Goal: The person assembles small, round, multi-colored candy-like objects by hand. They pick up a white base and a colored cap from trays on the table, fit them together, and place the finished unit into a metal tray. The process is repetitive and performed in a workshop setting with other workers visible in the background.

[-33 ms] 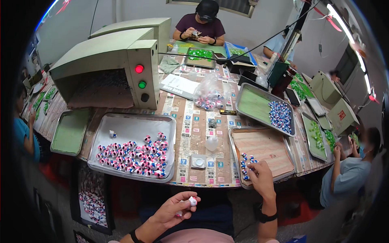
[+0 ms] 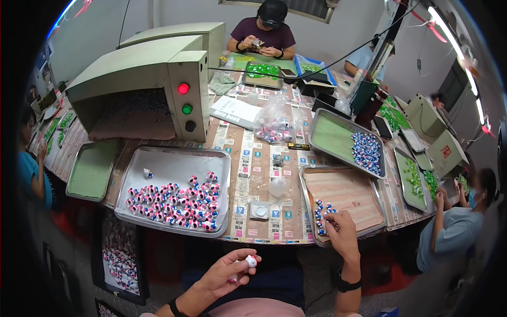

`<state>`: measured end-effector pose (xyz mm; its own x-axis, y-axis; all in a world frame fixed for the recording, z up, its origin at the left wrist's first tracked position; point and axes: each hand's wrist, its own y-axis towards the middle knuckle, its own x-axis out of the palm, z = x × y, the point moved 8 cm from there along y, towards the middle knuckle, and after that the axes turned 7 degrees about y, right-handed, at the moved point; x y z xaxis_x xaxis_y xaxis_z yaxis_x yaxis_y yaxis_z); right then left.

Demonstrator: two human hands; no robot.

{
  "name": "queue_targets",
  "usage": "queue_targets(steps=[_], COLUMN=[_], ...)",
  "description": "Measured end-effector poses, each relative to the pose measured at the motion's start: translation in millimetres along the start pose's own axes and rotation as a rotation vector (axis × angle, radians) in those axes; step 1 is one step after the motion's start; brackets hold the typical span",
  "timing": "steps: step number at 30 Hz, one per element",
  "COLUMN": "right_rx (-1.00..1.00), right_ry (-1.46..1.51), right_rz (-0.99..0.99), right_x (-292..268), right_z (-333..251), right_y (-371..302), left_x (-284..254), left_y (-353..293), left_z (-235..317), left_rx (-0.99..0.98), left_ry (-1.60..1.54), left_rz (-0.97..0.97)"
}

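Note:
Low in front of my body, my left hand [image 2: 224, 272] is closed, pinching a small white toy figure [image 2: 251, 261] with a red patch between thumb and fingertips. A second white-and-pink piece [image 2: 233, 278] shows by its curled lower fingers. At the right, my right hand [image 2: 342, 231] reaches over a metal tray lined with brown paper [image 2: 348, 193]. Its thumb and fingers are pinched together against a cluster of small blue, white and red pieces [image 2: 319, 215]. Whatever lies between those fingertips is too small and hidden to make out.
Pink, white and blue figures fill part of the left metal tray [image 2: 179, 158]. A tilted tray [image 2: 330, 132] of blue pieces overlaps the brown-lined one. A small white container [image 2: 259, 210], a plastic bag [image 2: 272, 124] and a machine with an opening [image 2: 142, 90] stand nearby. Co-workers sit around.
The whole view has shifted very slightly. Both hands keep their places and their grips look the same.

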<state>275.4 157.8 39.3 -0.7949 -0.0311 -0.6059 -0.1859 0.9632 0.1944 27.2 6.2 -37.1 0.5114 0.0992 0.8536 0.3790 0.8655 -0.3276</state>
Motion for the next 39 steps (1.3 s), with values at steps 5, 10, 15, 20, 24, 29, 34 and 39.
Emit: queue_targets(steps=[5, 10, 15, 20, 24, 29, 34, 39], right_rx=[0.222, 0.311, 0.402, 0.335, 0.18, -0.011, -0.152, -0.31], right_ry=[0.631, 0.853, 0.926, 0.858, 0.699, 0.42, 0.225, -0.023], right_rz=[-0.14, -0.29, -0.366, -0.313, -0.246, -0.168, -0.194, -0.216], right_x=[27, 69, 96, 105, 108, 112, 126, 137], right_z=[14, -13, -33, -40, -34, -57, -79, -91], right_y=[-14, -20, -20, -6, 9, 23, 34, 37], left_x=[0, -2, -6, -6, -12, -8, -15, -16], left_y=[3, 4, 2, 2, 6, 2, 1, 0], left_z=[-1, -2, -2, 1, -3, 3, 2, 2], left_rx=[0.0, -0.046, -0.026, 0.001, 0.021, -0.014, 0.002, 0.001], left_ry=[-0.008, 0.004, -0.031, -0.029, -0.02, 0.004, -0.043, -0.059], left_rz=[-0.052, -0.006, -0.015, 0.052, 0.019, 0.094, 0.084, 0.106])
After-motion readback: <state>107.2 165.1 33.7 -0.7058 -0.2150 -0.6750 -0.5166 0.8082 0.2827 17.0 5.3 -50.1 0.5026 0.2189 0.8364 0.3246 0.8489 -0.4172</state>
